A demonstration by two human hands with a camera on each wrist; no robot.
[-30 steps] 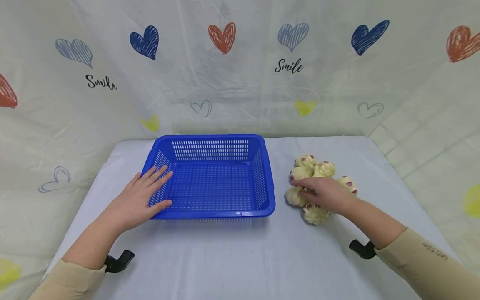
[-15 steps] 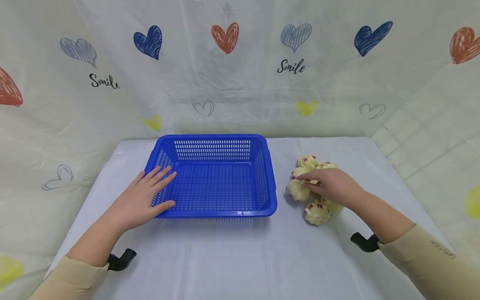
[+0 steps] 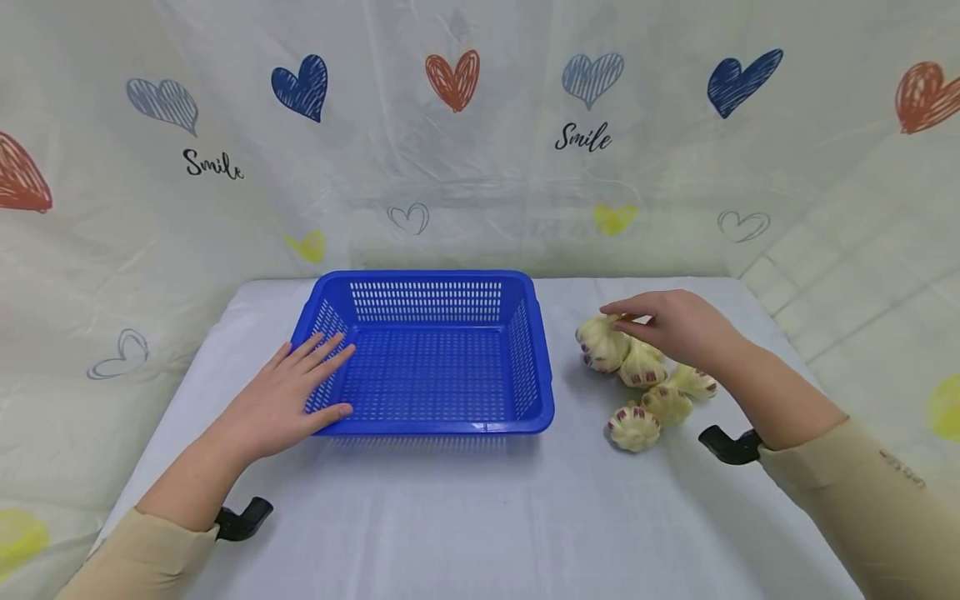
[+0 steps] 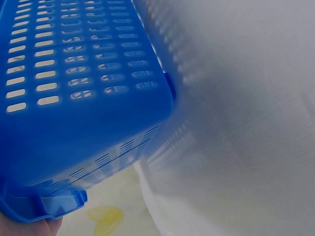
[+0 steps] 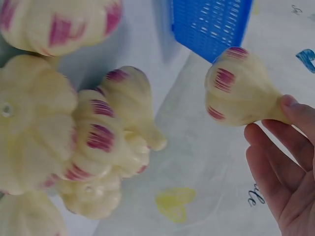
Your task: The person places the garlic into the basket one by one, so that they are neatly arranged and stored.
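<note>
My right hand (image 3: 678,325) pinches a garlic bulb (image 3: 602,340) by its stem, thumb against fingers. In the right wrist view that cream bulb with purple-striped patches (image 5: 236,91) hangs above the table, apart from the others. Several more garlic bulbs (image 3: 666,404) lie in a loose cluster on the table below and nearer the body. My left hand (image 3: 281,400), fingers spread, rests over the left rim of a blue plastic basket (image 3: 442,428). In the left wrist view only a bit of that hand (image 4: 29,228) shows under the basket's rim.
The basket stands left of the garlic on a white-covered table (image 3: 450,517). Behind the table hangs a pale sheet (image 3: 495,167) printed with hearts and lettering. A black wrist-camera mount (image 3: 243,521) sits at each wrist.
My right hand has moved from among the garlic bulbs up and away toward the back of the table, lifting one bulb by its stem. My left hand stays on the basket.
</note>
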